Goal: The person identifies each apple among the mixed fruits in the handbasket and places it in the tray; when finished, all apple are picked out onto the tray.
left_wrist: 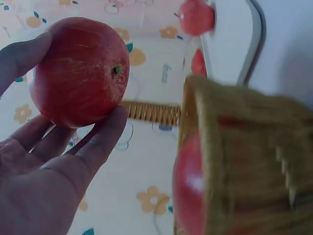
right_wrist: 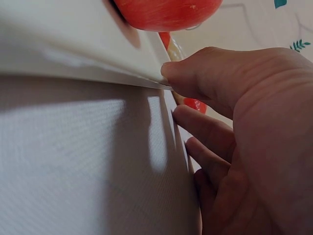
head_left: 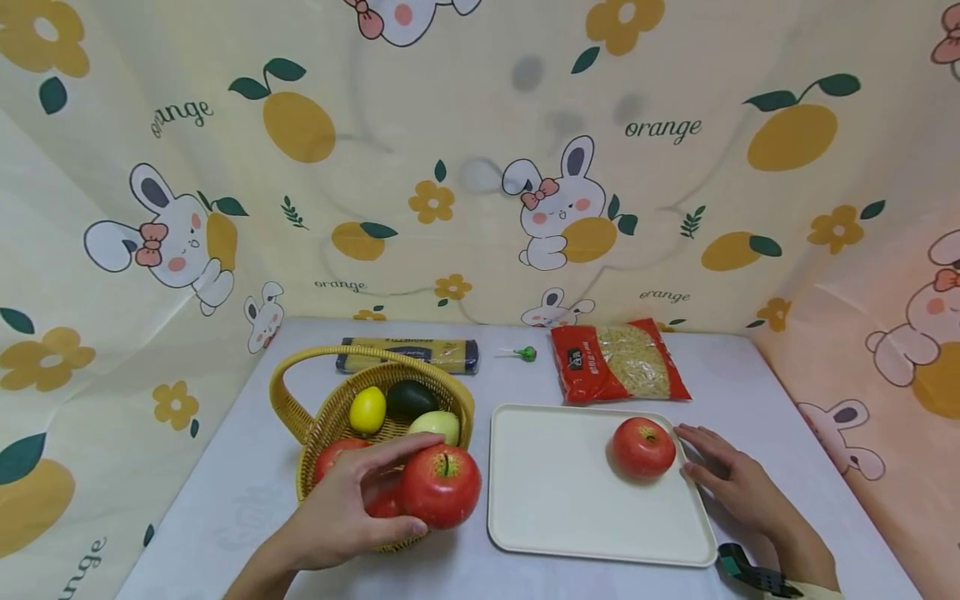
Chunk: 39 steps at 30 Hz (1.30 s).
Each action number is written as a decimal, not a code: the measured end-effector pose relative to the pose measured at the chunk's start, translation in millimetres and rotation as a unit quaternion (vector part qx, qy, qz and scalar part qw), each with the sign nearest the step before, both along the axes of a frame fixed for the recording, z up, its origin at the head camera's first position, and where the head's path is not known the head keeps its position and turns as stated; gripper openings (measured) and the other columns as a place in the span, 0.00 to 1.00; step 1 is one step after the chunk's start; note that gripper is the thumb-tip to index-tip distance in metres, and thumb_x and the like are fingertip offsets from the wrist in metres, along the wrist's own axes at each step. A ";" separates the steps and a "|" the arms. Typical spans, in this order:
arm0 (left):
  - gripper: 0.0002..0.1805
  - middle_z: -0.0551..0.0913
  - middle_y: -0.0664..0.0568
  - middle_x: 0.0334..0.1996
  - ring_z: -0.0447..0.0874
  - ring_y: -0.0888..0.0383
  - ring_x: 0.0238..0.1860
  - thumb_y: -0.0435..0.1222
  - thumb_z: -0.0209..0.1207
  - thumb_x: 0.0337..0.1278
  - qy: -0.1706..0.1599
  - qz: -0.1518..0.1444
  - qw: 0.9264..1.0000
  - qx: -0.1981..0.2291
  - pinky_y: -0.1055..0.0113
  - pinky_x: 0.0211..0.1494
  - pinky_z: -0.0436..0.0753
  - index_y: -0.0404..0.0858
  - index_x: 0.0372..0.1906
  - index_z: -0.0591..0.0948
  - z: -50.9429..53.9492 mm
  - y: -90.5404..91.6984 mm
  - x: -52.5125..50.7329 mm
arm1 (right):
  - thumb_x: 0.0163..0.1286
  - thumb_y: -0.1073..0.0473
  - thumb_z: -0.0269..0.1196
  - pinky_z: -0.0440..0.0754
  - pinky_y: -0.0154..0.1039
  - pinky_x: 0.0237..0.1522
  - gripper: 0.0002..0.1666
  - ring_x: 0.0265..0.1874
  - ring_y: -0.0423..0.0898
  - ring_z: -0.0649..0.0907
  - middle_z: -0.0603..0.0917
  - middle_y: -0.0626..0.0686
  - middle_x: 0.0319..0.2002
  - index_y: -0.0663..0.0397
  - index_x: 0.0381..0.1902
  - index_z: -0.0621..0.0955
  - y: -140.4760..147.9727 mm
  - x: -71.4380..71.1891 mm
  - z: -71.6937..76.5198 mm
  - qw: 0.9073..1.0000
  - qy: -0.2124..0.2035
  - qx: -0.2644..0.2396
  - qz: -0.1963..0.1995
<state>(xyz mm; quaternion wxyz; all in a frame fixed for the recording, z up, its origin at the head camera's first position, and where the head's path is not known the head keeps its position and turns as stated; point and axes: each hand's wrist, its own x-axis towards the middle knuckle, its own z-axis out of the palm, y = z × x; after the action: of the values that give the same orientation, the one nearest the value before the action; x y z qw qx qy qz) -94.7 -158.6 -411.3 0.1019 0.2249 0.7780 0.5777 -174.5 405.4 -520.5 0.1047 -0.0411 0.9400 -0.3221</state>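
A red apple (head_left: 441,486) is held in my left hand (head_left: 337,508), over the front right edge of the wicker basket (head_left: 306,442). The left wrist view shows the thumb and fingers of that hand (left_wrist: 54,176) gripping the apple (left_wrist: 80,73) from both sides, clear of the basket's rim (left_wrist: 210,122). A second apple (head_left: 642,448) sits on the right part of the white tray (head_left: 555,492). My right hand (head_left: 742,487) rests at the tray's right edge; in the right wrist view its thumb touches the rim (right_wrist: 146,81), the other fingers (right_wrist: 205,122) relaxed beside it.
In the basket lie a yellow lemon (head_left: 368,410), a dark green item (head_left: 411,401), a pale green one (head_left: 435,426) and more red fruit (head_left: 337,457). Behind are a yellow and blue packet (head_left: 442,355), a green-topped small item (head_left: 527,354) and a red bag (head_left: 588,367).
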 end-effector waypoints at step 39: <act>0.40 0.84 0.62 0.66 0.83 0.73 0.58 0.30 0.79 0.57 -0.080 -0.113 0.990 0.033 0.76 0.61 0.85 0.45 0.76 0.79 -68.1 211.0 -47.2 | 0.77 0.42 0.70 0.67 0.83 0.67 0.46 0.82 0.79 0.59 0.64 0.70 0.84 0.48 0.86 0.68 1.2 1.8 0.4 1.000 0.001 -0.006 0.004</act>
<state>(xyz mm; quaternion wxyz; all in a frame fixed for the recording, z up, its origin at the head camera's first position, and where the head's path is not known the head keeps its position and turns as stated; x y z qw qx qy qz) -141.9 52.4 -479.5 0.2211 0.2678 0.7173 0.6041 -172.7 406.7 -520.1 0.1049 -0.0455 0.9379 -0.3276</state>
